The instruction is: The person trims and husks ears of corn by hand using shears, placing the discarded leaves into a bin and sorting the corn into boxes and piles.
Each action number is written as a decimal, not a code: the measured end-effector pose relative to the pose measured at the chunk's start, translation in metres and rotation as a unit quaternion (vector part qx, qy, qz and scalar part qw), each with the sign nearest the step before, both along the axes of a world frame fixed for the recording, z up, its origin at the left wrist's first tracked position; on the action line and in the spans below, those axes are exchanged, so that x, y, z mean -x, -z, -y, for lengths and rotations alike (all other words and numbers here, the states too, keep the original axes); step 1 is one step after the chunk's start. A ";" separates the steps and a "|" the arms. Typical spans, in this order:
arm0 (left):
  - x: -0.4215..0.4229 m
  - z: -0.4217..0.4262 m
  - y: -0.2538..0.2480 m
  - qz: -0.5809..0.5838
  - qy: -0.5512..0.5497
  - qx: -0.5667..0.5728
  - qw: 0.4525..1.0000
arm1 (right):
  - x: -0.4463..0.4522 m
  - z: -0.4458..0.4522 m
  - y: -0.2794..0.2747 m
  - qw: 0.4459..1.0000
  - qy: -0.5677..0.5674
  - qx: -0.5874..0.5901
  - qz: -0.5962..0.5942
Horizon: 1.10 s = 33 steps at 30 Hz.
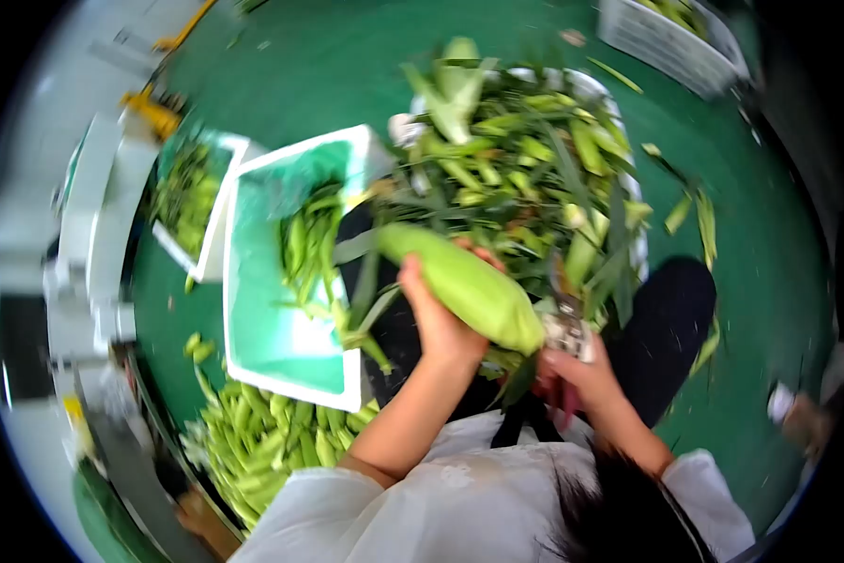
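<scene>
My left hand (445,324) is wrapped around an ear of corn (469,286), still in its pale green husk, held at a slant above my lap. Long leaves trail from its upper left end. In my right hand (586,375) is a pair of pruning shears (564,324) with reddish handles. The metal blades point up, just right of the corn's lower end; whether they touch it I cannot tell. Right behind the corn lies a heap of husks and leaves (516,169) in a big white container (619,108).
A white foam box (231,319) with several ears inside stands at my left. Beyond it is another foam box (213,258) of greens. Husked ears are piled (272,441) at lower left. A white crate (666,56) sits at upper right. Someone's arm (201,521) shows at lower left.
</scene>
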<state>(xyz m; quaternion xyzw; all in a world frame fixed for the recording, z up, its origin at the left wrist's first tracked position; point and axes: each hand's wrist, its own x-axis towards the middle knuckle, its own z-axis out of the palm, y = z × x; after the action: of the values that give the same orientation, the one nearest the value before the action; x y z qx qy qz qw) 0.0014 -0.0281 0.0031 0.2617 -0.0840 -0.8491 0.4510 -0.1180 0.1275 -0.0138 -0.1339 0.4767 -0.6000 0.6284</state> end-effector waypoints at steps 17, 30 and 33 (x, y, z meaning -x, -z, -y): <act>-0.121 -0.029 -0.068 0.426 0.526 0.327 0.659 | -0.115 0.215 -0.014 0.409 -0.477 0.374 -0.683; -0.742 -0.213 -0.013 0.932 -0.071 -0.273 0.227 | 0.133 0.155 0.031 0.574 -0.091 -0.044 -0.813; -0.701 -0.069 0.038 0.984 -0.144 0.057 0.088 | 0.090 0.111 -0.020 0.759 -0.083 -0.068 -0.642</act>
<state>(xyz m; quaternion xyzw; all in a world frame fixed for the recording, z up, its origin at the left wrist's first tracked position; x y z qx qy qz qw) 0.7028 0.0404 -0.0346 0.8451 -0.4617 0.2528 0.0938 -0.2080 0.0170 0.0066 -0.4832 0.7952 -0.2853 0.2298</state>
